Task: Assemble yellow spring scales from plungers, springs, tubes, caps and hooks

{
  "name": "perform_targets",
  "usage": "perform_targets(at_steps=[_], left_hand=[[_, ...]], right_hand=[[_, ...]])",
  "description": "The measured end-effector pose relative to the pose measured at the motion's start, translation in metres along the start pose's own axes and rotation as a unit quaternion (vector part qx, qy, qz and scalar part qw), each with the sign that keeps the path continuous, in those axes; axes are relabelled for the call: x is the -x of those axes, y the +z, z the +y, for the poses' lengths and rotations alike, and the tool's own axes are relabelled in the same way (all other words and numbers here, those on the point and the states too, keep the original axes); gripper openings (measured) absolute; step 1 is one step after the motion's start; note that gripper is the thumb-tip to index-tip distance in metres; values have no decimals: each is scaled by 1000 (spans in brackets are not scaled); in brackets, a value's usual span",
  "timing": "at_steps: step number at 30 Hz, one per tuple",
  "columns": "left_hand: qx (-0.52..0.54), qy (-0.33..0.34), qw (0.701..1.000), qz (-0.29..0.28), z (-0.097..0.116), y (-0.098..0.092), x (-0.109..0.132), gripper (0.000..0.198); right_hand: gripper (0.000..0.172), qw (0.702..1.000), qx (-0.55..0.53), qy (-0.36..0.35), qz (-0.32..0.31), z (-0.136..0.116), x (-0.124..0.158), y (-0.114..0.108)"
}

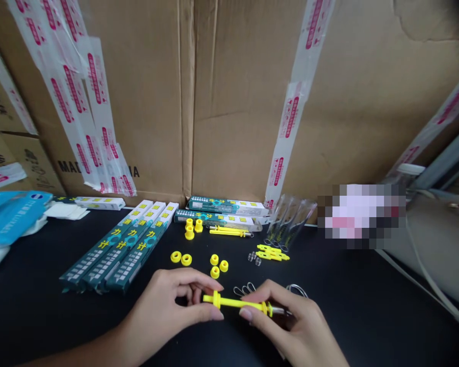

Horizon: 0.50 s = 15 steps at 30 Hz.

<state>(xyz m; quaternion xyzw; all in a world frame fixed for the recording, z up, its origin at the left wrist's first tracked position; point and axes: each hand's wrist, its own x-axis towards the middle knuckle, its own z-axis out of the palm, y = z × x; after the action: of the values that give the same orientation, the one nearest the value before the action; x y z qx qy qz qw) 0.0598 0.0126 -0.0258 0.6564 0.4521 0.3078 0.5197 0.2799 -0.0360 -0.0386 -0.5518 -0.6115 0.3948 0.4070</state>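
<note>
Between my two hands lies a yellow plastic spring-scale rod (237, 303), roughly level. My left hand (176, 300) pinches its left end at a flanged yellow collar (216, 299). Closed around the right end is my right hand (290, 316), near a second yellow collar and a metal spring that my fingers partly hide. Bent wire hooks (245, 289) lie just behind the rod. Farther back are small yellow caps (214, 260), yellow rings (176, 256), clear small rings (254, 258) and flat yellow strips (273, 252).
Teal-and-white boxes (118, 250) lie at left, others (222, 205) at the back beside yellow rods with springs (231, 232). Clear tubes (290, 219) lean by a big carton (233, 102). A blue packet (15, 214) is far left; a grey bag (439, 244) is right.
</note>
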Motion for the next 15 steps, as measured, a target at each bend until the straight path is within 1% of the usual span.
perform_targets(at_steps=[2, 5, 8, 11, 13, 15], left_hand=[[-17, 19, 1000, -2, -1, 1, 2, 27], [-61, 61, 996, -6, -2, 1, 3, 24], [-84, 92, 992, -14, -3, 0, 4, 24], [-91, 89, 992, -24, -1, 0, 4, 23], [-95, 73, 992, -39, 0, 0, 5, 22], [-99, 73, 991, -47, -1, 1, 7, 21]], right_hand=[[31, 998, 48, -25, -16, 1, 1, 0], [31, 994, 85, -58, -28, 3, 5, 2], [24, 984, 123, -119, -50, 5, 7, 4], [24, 971, 173, -153, -68, 6, 6, 4], [29, 961, 207, -165, -86, 6, 6, 3], [35, 951, 229, -177, -110, 5, 5, 2]])
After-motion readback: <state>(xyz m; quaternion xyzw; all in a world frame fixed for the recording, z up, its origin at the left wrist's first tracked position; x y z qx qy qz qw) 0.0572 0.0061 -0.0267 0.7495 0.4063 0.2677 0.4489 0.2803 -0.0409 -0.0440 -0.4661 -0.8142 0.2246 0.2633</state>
